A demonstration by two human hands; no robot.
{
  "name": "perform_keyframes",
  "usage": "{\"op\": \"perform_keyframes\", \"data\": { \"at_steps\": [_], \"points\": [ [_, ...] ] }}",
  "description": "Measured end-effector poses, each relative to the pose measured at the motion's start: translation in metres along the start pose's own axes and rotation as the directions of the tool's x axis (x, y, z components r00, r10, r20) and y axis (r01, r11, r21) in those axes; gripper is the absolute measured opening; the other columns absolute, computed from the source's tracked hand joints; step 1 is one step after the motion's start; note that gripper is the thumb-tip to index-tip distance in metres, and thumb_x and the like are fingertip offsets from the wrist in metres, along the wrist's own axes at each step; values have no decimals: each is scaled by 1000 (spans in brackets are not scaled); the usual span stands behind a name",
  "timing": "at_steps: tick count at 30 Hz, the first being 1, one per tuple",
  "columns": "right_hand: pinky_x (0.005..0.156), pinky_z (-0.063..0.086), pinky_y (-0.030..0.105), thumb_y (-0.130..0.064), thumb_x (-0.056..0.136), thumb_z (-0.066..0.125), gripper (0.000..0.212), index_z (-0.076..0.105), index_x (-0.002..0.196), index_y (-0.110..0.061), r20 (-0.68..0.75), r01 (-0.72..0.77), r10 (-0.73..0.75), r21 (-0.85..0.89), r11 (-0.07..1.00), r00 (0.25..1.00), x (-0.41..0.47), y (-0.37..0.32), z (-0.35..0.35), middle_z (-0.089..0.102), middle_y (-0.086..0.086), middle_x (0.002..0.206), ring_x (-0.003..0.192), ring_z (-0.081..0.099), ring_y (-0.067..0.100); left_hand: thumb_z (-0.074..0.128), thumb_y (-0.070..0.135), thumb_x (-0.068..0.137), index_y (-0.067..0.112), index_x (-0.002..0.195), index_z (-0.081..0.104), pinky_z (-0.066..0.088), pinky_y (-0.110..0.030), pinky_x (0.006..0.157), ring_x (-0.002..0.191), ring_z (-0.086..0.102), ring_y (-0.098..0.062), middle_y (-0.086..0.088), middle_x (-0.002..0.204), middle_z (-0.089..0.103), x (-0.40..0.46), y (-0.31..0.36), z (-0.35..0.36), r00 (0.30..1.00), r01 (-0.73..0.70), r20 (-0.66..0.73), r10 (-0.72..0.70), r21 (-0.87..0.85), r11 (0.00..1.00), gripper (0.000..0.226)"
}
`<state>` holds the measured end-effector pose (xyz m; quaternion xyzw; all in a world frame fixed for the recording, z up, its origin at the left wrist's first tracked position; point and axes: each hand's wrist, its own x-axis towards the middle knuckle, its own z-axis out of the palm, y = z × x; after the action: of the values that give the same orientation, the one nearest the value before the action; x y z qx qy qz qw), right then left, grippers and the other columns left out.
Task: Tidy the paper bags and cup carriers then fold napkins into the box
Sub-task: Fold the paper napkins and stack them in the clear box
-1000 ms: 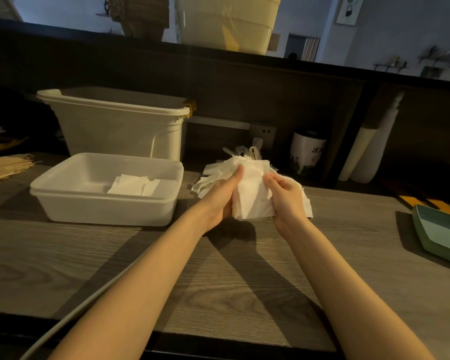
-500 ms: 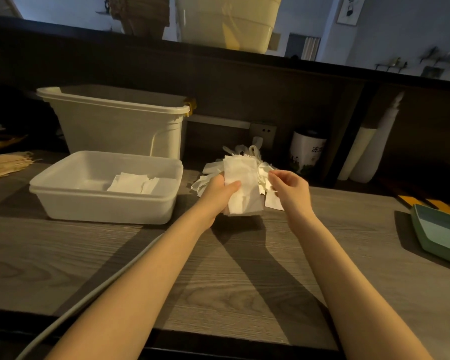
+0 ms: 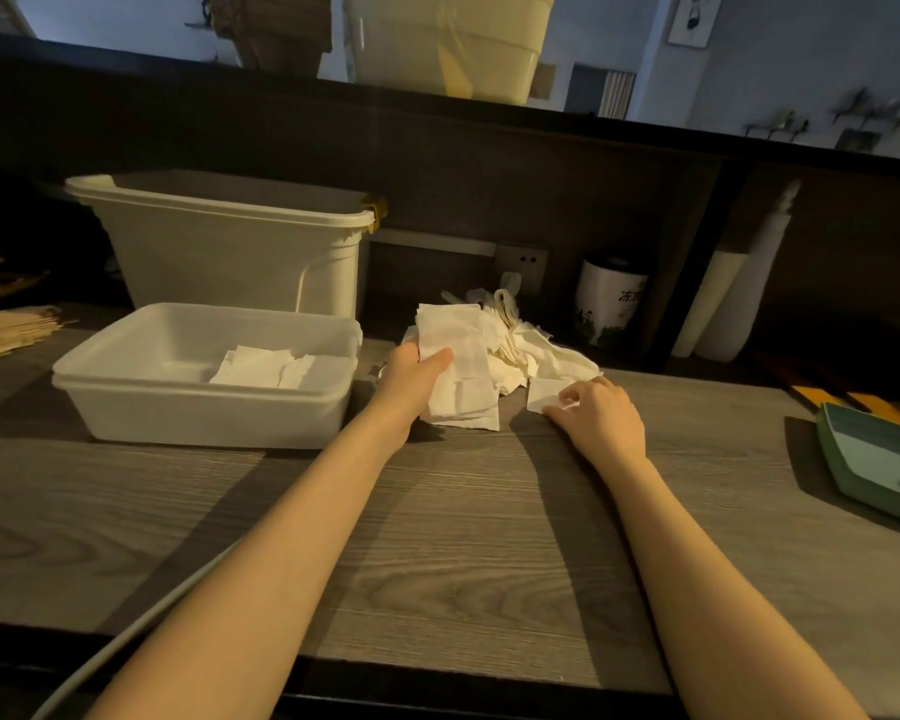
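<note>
From the head view, the left hand (image 3: 415,374) grips a folded napkin (image 3: 461,376) just right of the white box (image 3: 204,402) on the counter (image 3: 437,537), while the right hand (image 3: 601,415), fingers curled, seems to pinch a loose napkin (image 3: 546,392) at the near edge of the napkin pile (image 3: 520,337).

We see two bare forearms, no sleeve reaching down to either wrist. The left hand (image 3: 415,375) and the right hand (image 3: 601,418) wear no gloves, rings, watch or bands that we can make out. The nails look short and plain, though the dim light leaves them too unclear for us to tell more.
</note>
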<state>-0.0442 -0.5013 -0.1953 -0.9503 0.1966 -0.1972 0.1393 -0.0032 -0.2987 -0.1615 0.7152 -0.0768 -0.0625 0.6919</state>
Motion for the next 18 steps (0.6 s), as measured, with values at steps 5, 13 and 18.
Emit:
{"op": "perform_keyframes", "data": {
  "at_steps": [5, 13, 18],
  "points": [
    [80, 49, 36, -35, 86, 64, 22, 67, 97, -16, -18, -47, 49, 62, 997, 999, 1, 1, 3, 61, 5, 109, 100, 54, 22, 47, 22, 97, 15, 134, 42, 46, -39, 93, 116, 51, -24, -5, 128, 52, 1, 1, 0, 1000, 8, -3, -8, 15, 1000, 38],
    [77, 43, 27, -28, 91, 60, 24, 65, 106, -11, -128, -62, 127, 419, 906, 984, -2, -13, -5, 61, 0, 103, 91, 53, 12, 46, 20, 97, 14, 135, 41, 44, -33, 87, 118, 50, -24, -7, 132, 51, -1, 1, 0, 999, 19, -38, -19, 4, 1000, 39],
    [66, 44, 21, -25, 94, 55, 12, 63, 98, -18, -12, -70, 163, 867, 493, 987, -15, -41, -29, 57, -6, 87, 82, 53, 12, 43, 20, 98, 14, 135, 41, 44, -31, 82, 114, 52, -24, -7, 129, 52, -3, 2, 0, 997, 22, -77, -25, -35, 999, 37]
  ]
}}
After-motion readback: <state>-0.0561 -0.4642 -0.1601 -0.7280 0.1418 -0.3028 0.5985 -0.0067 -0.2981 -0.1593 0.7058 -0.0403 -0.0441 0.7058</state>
